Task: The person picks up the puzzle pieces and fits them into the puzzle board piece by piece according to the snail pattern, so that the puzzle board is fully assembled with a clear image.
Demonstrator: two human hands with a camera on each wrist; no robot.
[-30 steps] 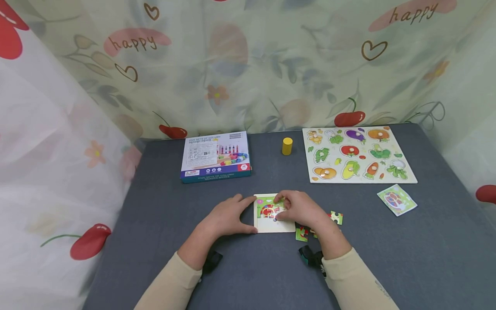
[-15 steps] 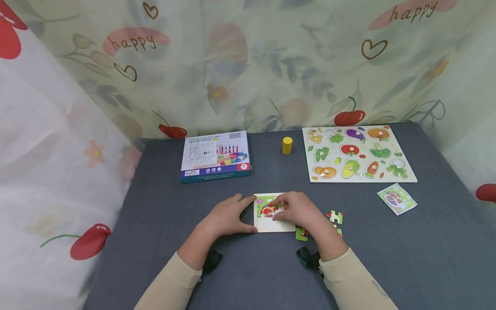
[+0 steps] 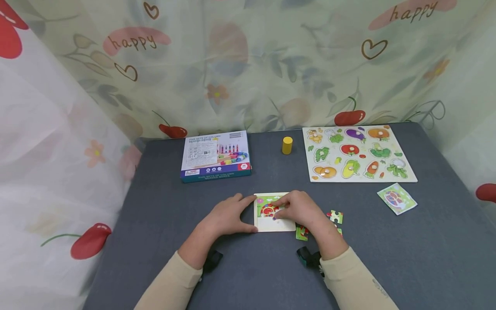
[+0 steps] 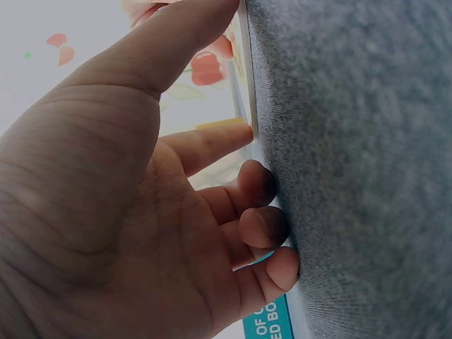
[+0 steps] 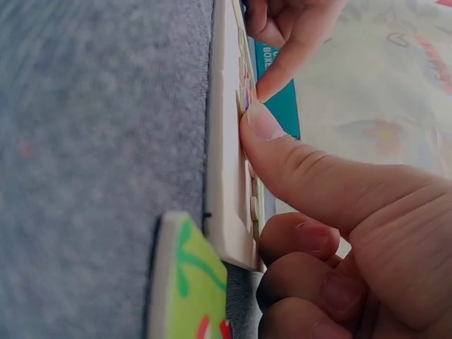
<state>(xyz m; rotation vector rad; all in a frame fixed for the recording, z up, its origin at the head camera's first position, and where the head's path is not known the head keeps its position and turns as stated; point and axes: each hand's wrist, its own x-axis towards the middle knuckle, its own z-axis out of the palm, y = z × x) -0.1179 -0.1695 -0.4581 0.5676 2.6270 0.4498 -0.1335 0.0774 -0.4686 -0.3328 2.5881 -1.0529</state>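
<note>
A small square wooden puzzle tray [image 3: 267, 226] lies mid-table, partly filled with a picture of green, pink and red pieces. My left hand [image 3: 228, 216] braces its left side, index fingertip at the far corner and thumb at the near one; its other fingers rest loosely against the table in the left wrist view. Over the tray, my right hand [image 3: 300, 209] has thumb and index finger bent around a jigsaw piece [image 3: 276, 211] in the picture, largely covered by the fingers. The right wrist view shows the thumb [image 5: 268, 134] pressed down at the tray's inside.
Several loose jigsaw pieces [image 3: 336, 216] lie right of the tray, partly under my right wrist. Behind stand a boxed bead set [image 3: 216, 157], a yellow cylinder [image 3: 287, 146] and a vegetable puzzle board [image 3: 360, 155]. A small square picture puzzle [image 3: 397, 199] lies at right.
My right hand has shifted slightly left over the tray with its fingertips lower on the picture, then stays nearly still. My left hand keeps its place.
</note>
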